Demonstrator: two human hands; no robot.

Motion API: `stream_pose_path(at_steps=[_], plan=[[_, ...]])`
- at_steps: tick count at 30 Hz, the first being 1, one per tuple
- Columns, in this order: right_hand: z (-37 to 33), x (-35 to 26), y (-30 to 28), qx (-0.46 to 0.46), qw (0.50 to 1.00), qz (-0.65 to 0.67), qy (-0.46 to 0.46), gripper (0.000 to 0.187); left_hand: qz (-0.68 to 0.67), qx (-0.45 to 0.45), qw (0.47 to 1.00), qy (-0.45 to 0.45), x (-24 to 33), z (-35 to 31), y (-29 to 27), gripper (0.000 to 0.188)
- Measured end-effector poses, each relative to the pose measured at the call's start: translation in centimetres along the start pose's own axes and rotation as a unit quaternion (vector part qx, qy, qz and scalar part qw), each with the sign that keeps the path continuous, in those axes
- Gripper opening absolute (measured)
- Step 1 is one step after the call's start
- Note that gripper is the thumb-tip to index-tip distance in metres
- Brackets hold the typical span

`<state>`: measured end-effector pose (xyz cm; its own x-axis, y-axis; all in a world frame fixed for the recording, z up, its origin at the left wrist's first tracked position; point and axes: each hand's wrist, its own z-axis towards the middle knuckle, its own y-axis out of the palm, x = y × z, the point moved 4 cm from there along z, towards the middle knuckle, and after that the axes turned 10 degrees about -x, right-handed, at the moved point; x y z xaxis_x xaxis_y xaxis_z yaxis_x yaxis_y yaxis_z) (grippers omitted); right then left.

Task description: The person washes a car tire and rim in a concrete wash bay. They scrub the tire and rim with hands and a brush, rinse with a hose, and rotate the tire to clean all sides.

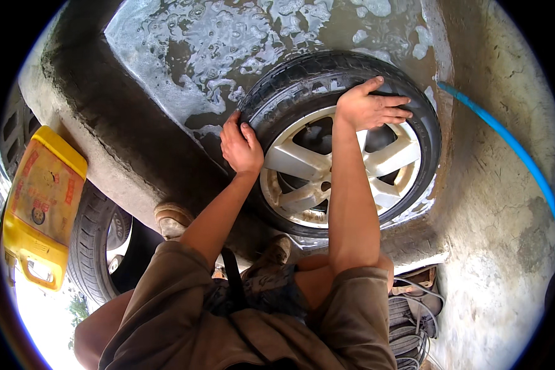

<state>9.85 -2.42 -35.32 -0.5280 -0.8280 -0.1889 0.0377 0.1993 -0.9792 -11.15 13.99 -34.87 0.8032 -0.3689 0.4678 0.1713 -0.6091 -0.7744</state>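
A car wheel (pixel 302 159), a black tyre on a silver spoked rim, lies tilted and partly in soapy water in a concrete trough. My left hand (pixel 242 147) is at the tyre's left edge, its fingers bent against the tread. Across the upper right of the wheel, my right hand (pixel 373 110) rests with its fingers spread over the black sidewall (pixel 420 132). The right forearm crosses in front of the rim and covers part of its spokes. The wheel's underside is hidden.
Foamy water (pixel 209 55) fills the trough beyond the wheel. A blue hose (pixel 505 135) hangs over the right wall. At the left stand a yellow jug (pixel 46 203) and another tyre (pixel 91 243). Coiled cable (pixel 413 324) lies lower right. My shoes (pixel 172 219) are by the near rim.
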Motion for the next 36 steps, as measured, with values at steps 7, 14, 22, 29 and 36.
stream_pose_path(at_steps=[7, 14, 22, 29, 36], plan=[[-0.12, -0.36, -0.34, -0.005, 1.000, -0.009, 0.012, 0.084, 0.033, 0.015, 0.999, -0.005, 0.12, 0.03, 0.24, 0.032], [-0.07, -0.34, -0.29, -0.006, 1.000, -0.002, 0.011, 0.084, 0.048, 0.024, 0.999, -0.002, 0.44, 0.08, 0.16, 0.032], [-0.27, -0.70, -0.73, -0.025, 0.999, 0.020, 0.015, 0.085, 0.059, 0.027, 0.998, -0.010, 0.15, 0.05, 0.27, 0.033], [-0.18, -0.46, -0.60, -0.030, 0.999, 0.020, 0.014, 0.086, 0.065, 0.024, 0.998, -0.012, 0.27, 0.00, 0.24, 0.033], [-0.14, -0.38, -0.48, -0.023, 1.000, 0.015, 0.013, 0.086, 0.060, 0.023, 0.998, -0.013, 0.41, -0.02, 0.16, 0.033]])
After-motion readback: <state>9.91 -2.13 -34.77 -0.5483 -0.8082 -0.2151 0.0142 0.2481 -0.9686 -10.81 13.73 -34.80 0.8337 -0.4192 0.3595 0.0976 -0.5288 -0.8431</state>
